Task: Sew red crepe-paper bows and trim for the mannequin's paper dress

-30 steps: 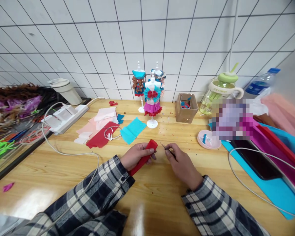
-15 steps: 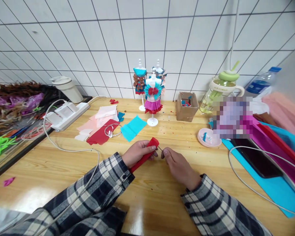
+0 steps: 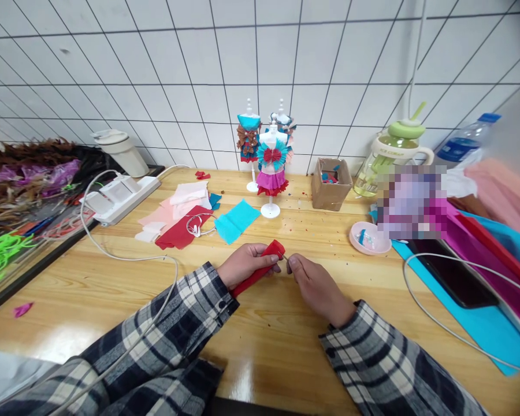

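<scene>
My left hand (image 3: 247,263) is closed on a folded strip of red crepe paper (image 3: 260,273), thumb on top, with the strip slanting back toward my wrist. To its right, my right hand (image 3: 314,283) pinches a thin stick-like piece (image 3: 285,257), which reaches the strip's upper right end. Whether this piece is a needle, wire or stick is too small to tell. Beyond my hands stands a small white dress form (image 3: 270,212) dressed in a turquoise pleated top, a red bow and a magenta skirt with a red hem.
Two more dressed forms stand behind, beside a small cardboard box (image 3: 331,193). Turquoise paper (image 3: 237,221) and pink and red sheets (image 3: 184,228) lie left of centre. A pink dish (image 3: 370,248), phone (image 3: 455,274) and drink jug (image 3: 392,153) are right; a power strip (image 3: 127,202) is left.
The view has shifted slightly. The stick-like piece now shows less length between my hands, its end closer against the red strip. Both hands keep their holds.
</scene>
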The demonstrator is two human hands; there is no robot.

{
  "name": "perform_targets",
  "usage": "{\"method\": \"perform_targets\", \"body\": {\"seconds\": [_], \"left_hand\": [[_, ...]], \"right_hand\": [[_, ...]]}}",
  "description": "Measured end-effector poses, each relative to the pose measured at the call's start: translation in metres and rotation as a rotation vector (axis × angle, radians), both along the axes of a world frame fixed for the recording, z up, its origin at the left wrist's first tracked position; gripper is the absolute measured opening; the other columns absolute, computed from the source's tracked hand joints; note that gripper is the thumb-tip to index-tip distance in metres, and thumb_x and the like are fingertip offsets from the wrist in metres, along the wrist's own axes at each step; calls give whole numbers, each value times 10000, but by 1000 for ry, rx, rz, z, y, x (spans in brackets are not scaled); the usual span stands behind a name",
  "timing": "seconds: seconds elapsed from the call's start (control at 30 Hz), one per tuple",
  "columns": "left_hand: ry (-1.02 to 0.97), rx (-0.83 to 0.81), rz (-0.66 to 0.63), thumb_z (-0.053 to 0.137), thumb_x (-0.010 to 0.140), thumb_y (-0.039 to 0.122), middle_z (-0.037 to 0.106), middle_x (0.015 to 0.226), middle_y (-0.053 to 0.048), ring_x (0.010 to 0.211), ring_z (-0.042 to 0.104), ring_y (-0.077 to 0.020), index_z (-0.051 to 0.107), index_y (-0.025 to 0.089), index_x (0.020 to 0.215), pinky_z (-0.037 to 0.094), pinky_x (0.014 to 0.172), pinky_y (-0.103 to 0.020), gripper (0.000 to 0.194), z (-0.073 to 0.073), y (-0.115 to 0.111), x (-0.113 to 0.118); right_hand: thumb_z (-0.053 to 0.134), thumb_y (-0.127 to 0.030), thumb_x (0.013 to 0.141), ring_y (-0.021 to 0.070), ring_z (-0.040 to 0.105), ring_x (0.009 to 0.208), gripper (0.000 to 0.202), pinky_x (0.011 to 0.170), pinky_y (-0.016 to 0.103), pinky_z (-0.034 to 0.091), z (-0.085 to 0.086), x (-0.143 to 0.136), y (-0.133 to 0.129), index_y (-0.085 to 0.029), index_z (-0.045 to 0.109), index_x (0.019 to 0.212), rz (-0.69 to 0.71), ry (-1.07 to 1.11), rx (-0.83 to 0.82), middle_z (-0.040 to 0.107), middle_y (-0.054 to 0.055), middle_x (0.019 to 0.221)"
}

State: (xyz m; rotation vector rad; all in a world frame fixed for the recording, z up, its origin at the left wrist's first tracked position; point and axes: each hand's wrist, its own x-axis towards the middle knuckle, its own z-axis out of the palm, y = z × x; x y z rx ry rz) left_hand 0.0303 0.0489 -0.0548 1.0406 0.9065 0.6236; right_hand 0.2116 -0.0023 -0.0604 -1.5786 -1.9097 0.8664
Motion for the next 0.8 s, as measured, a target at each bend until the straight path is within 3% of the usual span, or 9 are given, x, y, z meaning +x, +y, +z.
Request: {"method": "perform_targets", "body": {"seconds": [0.5,0.8], "left_hand": [[-19,3,-26,760,693,394,714,745,-46,640,606,-118,687,114,862,455,655,-240,335,1,0,-1],[-6,-12,33,751,710,393,723,787,-41,666,613,-110,688,124,876,442,671,-219,322,1,0,-1]], "right_hand": [[194,-456,959,167,466,650,367,630,276,327,2,-3,1,-233,409,763,0,-6,-17,500,-7,675],[188,-461,962,167,452,633,377,610,282,313,5,-4,0,-230,400,754,-16,34,-26,478,-8,661]]}}
